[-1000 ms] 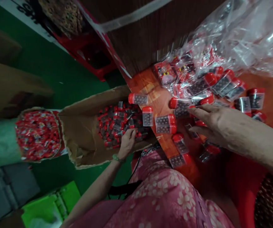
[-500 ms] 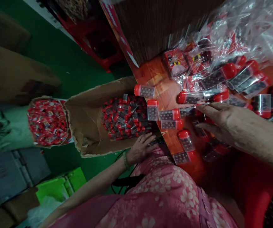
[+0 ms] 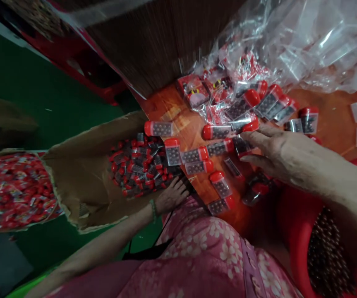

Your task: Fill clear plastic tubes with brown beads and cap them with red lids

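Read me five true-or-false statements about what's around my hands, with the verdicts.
1. The right hand is over the orange table. True.
2. A green bracelet circles the wrist of the left hand. True.
3. The clear containers on the table have blue caps. False: the caps are red.
4. The red tub holds red-capped containers. False: it holds small dark balls.
5. The left hand grips a container. False: it is open, next to the cardboard box.

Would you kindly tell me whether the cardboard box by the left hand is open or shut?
The cardboard box is open: red-capped containers show inside it.
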The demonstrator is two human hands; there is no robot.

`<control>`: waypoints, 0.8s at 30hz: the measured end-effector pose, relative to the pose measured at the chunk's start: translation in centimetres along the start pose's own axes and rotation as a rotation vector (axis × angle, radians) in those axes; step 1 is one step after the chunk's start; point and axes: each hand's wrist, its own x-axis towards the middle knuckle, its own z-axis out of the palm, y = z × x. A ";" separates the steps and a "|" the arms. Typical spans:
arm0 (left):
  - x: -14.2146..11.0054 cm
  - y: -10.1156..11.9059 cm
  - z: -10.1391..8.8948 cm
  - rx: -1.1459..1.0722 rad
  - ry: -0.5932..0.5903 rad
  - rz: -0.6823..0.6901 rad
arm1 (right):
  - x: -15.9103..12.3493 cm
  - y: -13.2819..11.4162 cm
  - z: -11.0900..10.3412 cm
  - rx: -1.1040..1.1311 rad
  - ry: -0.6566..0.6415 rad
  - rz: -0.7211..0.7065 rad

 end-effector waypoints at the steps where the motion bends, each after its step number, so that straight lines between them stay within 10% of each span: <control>1: 0.0 0.0 0.1 -0.008 -0.013 0.005 | -0.6 -0.4 0.0 -0.037 -0.004 0.007; 9: 0.1 0.7 0.3 -0.024 -0.013 -0.053 | -5.4 -9.9 4.1 -0.029 -0.117 -0.096; 15: 0.3 0.3 -0.1 -0.013 0.047 -0.061 | -6.1 -11.9 6.0 0.099 -0.495 -0.014; 24: 0.1 0.4 -1.2 -0.166 0.253 -0.100 | -4.2 -11.7 6.1 0.069 -0.281 0.075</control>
